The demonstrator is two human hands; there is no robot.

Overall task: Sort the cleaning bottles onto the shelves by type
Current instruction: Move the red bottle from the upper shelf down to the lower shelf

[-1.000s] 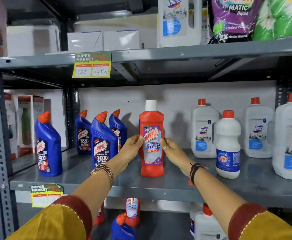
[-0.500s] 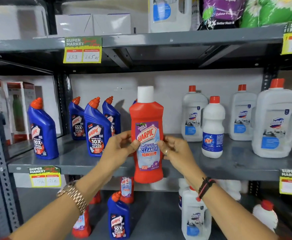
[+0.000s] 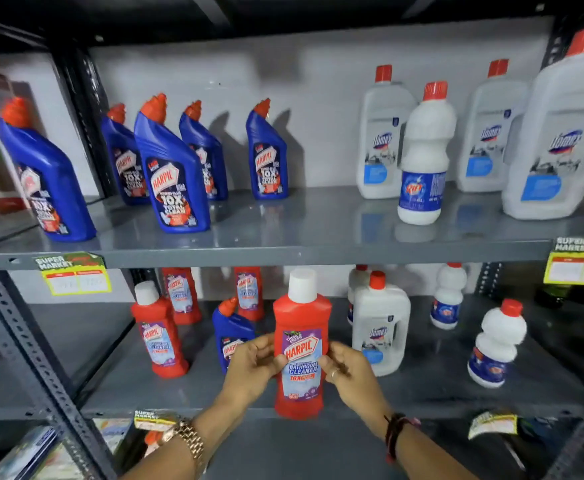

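I hold a red Harpic bathroom cleaner bottle [image 3: 301, 344] with a white cap upright in front of the lower shelf [image 3: 422, 393]. My left hand [image 3: 254, 363] grips its left side and my right hand [image 3: 346, 370] grips its right side. Other red Harpic bottles [image 3: 158, 334] stand on the lower shelf at left, with one blue Harpic bottle [image 3: 229, 332] just behind my left hand. Several blue Harpic bottles [image 3: 171, 168] stand on the upper shelf [image 3: 283, 237] at left. White Domex jugs [image 3: 382, 133] and a white Rin bottle [image 3: 425, 154] stand on its right.
On the lower shelf at right stand a white Domex jug [image 3: 380, 327] and two small white Rin bottles [image 3: 496, 344]. Yellow price tags [image 3: 75, 277] hang on the shelf edges. A perforated grey upright [image 3: 23, 341] frames the left side. Boxes fill the neighbouring bay at far left.
Both hands have carried the red bottle down from the upper shelf level to the front of the lower shelf. My view has tilted downward too.
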